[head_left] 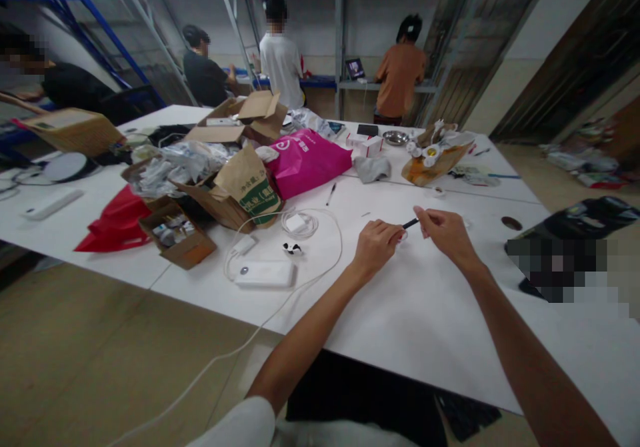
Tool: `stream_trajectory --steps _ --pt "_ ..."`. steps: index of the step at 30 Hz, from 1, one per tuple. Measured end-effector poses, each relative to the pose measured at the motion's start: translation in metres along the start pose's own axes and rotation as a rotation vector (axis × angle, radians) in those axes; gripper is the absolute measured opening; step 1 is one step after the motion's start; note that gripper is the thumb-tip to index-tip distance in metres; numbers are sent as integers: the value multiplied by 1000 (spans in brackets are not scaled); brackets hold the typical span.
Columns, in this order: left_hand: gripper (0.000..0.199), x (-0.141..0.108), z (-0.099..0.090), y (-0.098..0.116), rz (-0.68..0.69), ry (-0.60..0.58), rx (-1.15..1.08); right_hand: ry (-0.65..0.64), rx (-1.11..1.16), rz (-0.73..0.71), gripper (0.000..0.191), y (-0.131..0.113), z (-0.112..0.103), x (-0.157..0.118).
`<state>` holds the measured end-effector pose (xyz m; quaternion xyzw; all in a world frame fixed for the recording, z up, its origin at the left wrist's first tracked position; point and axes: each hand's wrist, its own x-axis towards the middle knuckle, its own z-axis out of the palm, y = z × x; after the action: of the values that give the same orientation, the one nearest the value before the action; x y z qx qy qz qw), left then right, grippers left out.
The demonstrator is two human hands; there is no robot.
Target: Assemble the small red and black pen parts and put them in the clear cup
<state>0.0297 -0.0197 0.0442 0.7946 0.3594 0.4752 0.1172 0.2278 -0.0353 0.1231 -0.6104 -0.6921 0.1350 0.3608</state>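
Above the white table [400,300], my left hand [376,247] is closed on one end of a thin dark stick-like object [411,223]. My right hand [443,230] pinches the other end, its fingers pressed together. A small pale loop shows under my left fingertips; what it belongs to cannot be made out. Left of my hands, a white power bank [265,274], a small black-and-white item [292,249] and a coiled white cable [300,223] lie on the table. A black pen [331,194] rests farther back.
Open cardboard boxes [177,245], a red bag [117,223] and a pink bag [310,163] crowd the left and back. A grey cloth [373,169] and metal bowl [395,138] sit behind my hands. Several people are beyond the table; a blurred person stands at right.
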Motion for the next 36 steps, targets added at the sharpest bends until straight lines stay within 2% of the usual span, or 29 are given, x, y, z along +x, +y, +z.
stream_trajectory --steps 5,10,15,23,31,34,36 --pt "22 1 4 -17 -17 18 -42 -19 -151 -124 74 7 -3 20" --pt "21 -6 -3 -34 -138 187 -122 -199 -370 -193 72 18 4 31" --pt "18 -10 -3 -47 -181 306 -152 -398 -696 -144 64 16 17 36" --pt "20 -14 0 -52 -250 321 -216 -508 -908 -126 62 8 30 34" --pt "29 -14 -1 -49 -296 291 -228 -475 -904 -110 76 20 38 31" --pt "33 -15 -1 -49 -317 278 -235 -407 -817 -111 80 30 38 29" --pt "36 -16 -1 -51 -342 267 -251 -315 -716 -108 82 40 37 26"
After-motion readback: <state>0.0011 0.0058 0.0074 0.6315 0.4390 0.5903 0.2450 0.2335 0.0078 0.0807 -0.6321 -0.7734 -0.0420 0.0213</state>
